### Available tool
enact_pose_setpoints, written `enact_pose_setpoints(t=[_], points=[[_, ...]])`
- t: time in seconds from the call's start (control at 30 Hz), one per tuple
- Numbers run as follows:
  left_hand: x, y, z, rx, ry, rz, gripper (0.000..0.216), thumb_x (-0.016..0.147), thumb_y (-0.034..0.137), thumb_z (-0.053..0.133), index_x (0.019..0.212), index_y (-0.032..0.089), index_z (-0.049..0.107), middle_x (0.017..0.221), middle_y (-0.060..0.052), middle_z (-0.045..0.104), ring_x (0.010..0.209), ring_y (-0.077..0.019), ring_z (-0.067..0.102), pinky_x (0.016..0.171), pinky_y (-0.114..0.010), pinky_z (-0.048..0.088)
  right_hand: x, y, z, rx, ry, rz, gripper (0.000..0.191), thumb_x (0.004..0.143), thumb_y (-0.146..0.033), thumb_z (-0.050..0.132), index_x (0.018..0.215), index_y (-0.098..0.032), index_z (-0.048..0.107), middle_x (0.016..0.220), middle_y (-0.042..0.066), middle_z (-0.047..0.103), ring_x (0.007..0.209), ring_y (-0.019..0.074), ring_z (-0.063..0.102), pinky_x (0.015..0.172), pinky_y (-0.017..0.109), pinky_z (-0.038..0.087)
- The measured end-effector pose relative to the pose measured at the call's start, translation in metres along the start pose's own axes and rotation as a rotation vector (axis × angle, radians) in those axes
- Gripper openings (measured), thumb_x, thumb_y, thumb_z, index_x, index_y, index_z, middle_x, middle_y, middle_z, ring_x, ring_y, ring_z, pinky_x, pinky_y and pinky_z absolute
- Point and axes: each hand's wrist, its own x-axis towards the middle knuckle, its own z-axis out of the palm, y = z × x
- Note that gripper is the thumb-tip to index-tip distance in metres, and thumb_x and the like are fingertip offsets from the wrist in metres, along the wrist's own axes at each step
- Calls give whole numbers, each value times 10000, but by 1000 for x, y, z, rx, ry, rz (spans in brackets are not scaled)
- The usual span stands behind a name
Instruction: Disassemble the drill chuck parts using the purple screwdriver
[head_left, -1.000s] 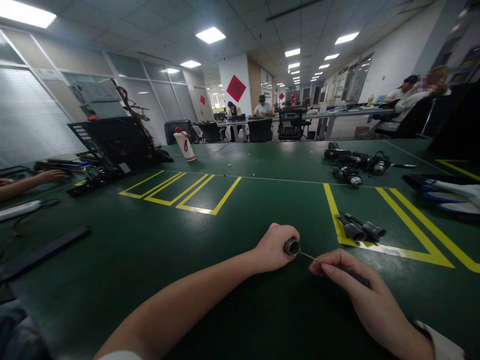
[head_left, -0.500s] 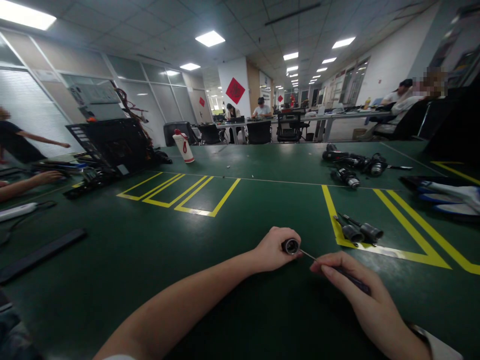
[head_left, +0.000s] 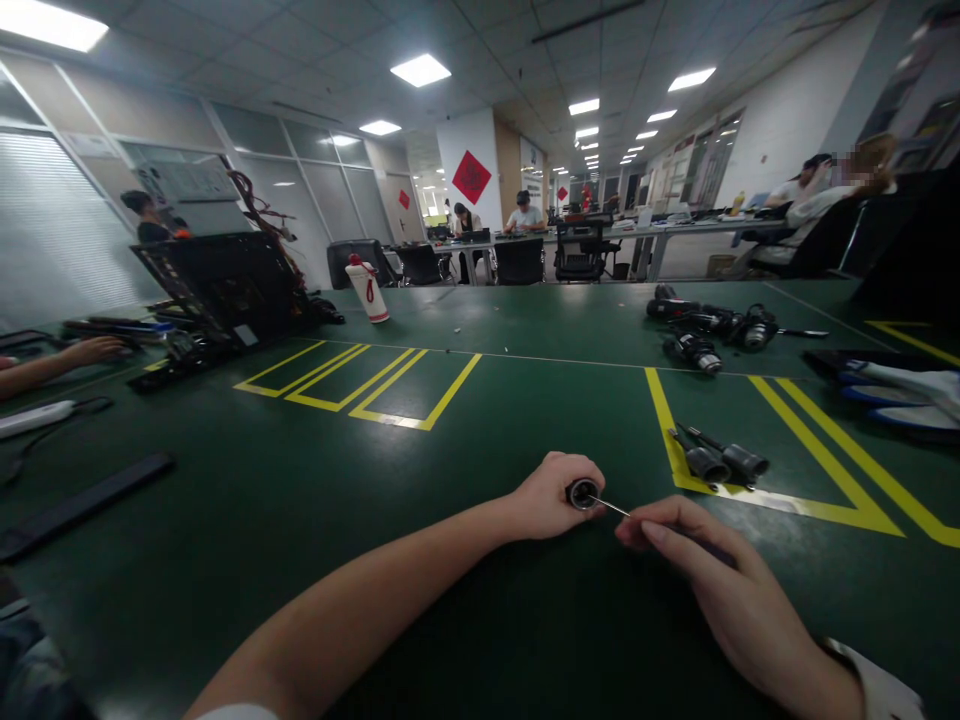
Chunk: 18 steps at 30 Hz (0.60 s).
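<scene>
Green matting covers one long table (head_left: 315,560), marked with yellow tape outlines: nested rectangles on the left middle and angled double lines on the right. It stands in an open office with a tiled ceiling, rows of lit panels and glass partitions on the left; a white pillar bears one red diamond sign (head_left: 472,176). At least four other people sit at far tables, and a co-worker's forearm (head_left: 52,362) rests on the left edge of the table.

One open black computer case (head_left: 225,290) stands far left. One white bottle with a red strap (head_left: 368,289) stands beyond the yellow rectangles. A cluster of black cylindrical parts (head_left: 712,328) lies far right; I cannot count them exactly. Two more black cylindrical parts (head_left: 720,462) lie side by side on the yellow tape near the hands. One flat black bar (head_left: 82,506) lies at the left.

Both hands rest low on the table. The left hand (head_left: 551,497) is closed around one small black cylinder (head_left: 581,493), its round open end facing the camera. The right hand (head_left: 701,560) pinches one thin screwdriver (head_left: 615,509), its metal tip touching the cylinder's open end.
</scene>
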Motion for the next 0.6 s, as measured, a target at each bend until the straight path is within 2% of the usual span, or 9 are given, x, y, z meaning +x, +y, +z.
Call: enact_pose_setpoints(t=[0.13, 0.27, 0.43, 0.6], points=[[2, -2, 1, -78, 15, 36, 138, 757, 213, 645, 772, 149, 525, 766, 9, 558, 736, -116, 528, 788, -275, 400, 2, -5, 2, 258, 31, 107, 213, 737, -405, 643, 749, -196, 687, 799, 59, 698, 822, 247, 625, 783, 399, 470], [3, -2, 1, -167, 21, -1, 159, 734, 195, 667, 760, 142, 519, 760, 6, 535, 705, -110, 512, 690, -246, 417, 2, -6, 4, 306, 39, 121, 209, 717, -406, 666, 753, -201, 684, 818, 57, 702, 837, 243, 623, 800, 400, 466], [2, -2, 0, -247, 35, -1, 158, 760, 219, 647, 778, 143, 510, 791, 0, 525, 712, -104, 507, 685, -239, 424, -1, 0, 3, 162, 18, 52, 221, 781, -415, 610, 812, -209, 685, 879, 59, 691, 901, 252, 617, 831, 407, 457], [0, -4, 3, -126, 78, 13, 136, 768, 224, 632, 787, 150, 519, 769, 13, 532, 732, -113, 512, 757, -265, 411, -2, 1, 1, -84, -15, -24, 218, 796, -417, 604, 849, -222, 686, 904, 56, 686, 912, 255, 615, 826, 403, 449]])
